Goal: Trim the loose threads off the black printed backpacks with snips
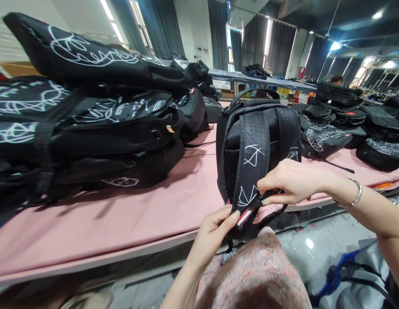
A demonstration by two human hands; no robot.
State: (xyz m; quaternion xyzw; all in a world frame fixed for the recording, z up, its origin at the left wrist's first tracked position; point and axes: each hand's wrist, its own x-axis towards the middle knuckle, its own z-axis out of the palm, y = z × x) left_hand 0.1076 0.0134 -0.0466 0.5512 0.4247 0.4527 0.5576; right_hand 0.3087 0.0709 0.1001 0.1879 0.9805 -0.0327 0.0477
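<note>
A black backpack point(226, 159) stands upright at the front of the table, its back panel and straps facing me. White scribbled line drawings mark its shoulder strap point(254, 137). Low on that strap, my left hand point(218, 227) is closed in a pinch beside a red-and-white strip point(244, 217). My right hand point(291, 182) has thumb and forefinger pressed together at the strap's edge, just above and right of the strip. A small dark piece with shiny spots shows at those fingertips, too small to name. The second strap passes partly behind my right hand.
Black printed bags point(89, 124) lie stacked on the left of the pink-covered table point(173, 201). More black bags point(328, 133) lie to the right. Behind runs another long table point(270, 81) with dark items. A blue-and-grey bundle point(354, 274) is on the floor at lower right.
</note>
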